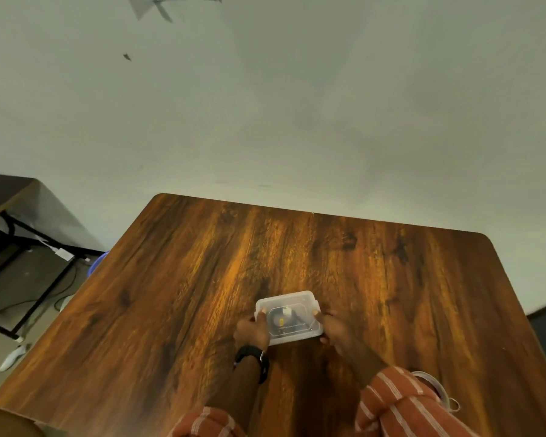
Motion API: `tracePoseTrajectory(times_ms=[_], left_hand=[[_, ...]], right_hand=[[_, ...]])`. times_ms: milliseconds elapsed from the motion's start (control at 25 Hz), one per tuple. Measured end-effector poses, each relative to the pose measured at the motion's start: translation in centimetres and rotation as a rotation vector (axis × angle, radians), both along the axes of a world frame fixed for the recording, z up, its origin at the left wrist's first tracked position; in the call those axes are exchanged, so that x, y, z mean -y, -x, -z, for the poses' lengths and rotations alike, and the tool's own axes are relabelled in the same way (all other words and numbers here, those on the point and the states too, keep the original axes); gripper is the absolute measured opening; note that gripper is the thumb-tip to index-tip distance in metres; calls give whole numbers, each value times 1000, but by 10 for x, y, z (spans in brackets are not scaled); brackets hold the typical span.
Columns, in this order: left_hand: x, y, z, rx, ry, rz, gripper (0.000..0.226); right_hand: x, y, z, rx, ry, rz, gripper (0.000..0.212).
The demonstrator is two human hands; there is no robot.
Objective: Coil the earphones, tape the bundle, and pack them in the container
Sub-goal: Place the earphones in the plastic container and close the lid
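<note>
A small clear plastic container with its lid on sits on the wooden table. Through the lid I see the dark coiled earphones with a bit of white and yellow on the bundle. My left hand grips the container's left side, thumb on the lid. My right hand grips its right side the same way. A black watch is on my left wrist.
A roll of clear tape lies near the table's front right, partly behind my right sleeve. A dark desk with a black metal frame stands to the left, with cables on the floor. A pale wall rises behind the table.
</note>
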State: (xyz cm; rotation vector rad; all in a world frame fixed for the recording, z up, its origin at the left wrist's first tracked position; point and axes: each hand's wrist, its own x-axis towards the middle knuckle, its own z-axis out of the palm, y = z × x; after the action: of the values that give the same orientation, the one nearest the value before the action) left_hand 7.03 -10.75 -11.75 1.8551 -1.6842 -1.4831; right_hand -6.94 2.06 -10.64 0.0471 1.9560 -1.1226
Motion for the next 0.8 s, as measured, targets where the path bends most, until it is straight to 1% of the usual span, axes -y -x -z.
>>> tracePoseTrajectory(times_ms=[80, 160, 240, 320, 360, 400, 520, 600, 680, 800], left_hand=[[-7, -2, 1, -25, -31, 72, 41], [-21, -1, 1, -42, -51, 110, 39], [-37, 2, -1, -80, -11, 182, 31], [-59, 5, -7, -164, 26, 224, 19], [-70, 5, -6, -194, 40, 240, 16], [-79, 4, -5, -184, 59, 260, 18], [-95, 0, 3, -100, 114, 304, 25], [-97, 3, 2, -62, 184, 321, 20], [-101, 6, -6, -7, 297, 372, 11], [-101, 10, -14, 70, 374, 378, 19]], right_hand=[[-25, -6, 5, 77, 34, 86, 28], [-59, -14, 12, 63, 73, 202, 23], [-87, -20, 22, -96, 103, 290, 23], [-107, -24, 16, -299, 69, 298, 21], [-114, -24, 12, -379, 36, 288, 22], [-117, -24, 9, -449, 8, 273, 24], [-123, -25, 2, -588, -43, 209, 27], [-124, -24, 4, -627, -112, 141, 25], [-128, -20, 2, -650, -174, 37, 26], [-133, -12, -1, -667, -184, -126, 24]])
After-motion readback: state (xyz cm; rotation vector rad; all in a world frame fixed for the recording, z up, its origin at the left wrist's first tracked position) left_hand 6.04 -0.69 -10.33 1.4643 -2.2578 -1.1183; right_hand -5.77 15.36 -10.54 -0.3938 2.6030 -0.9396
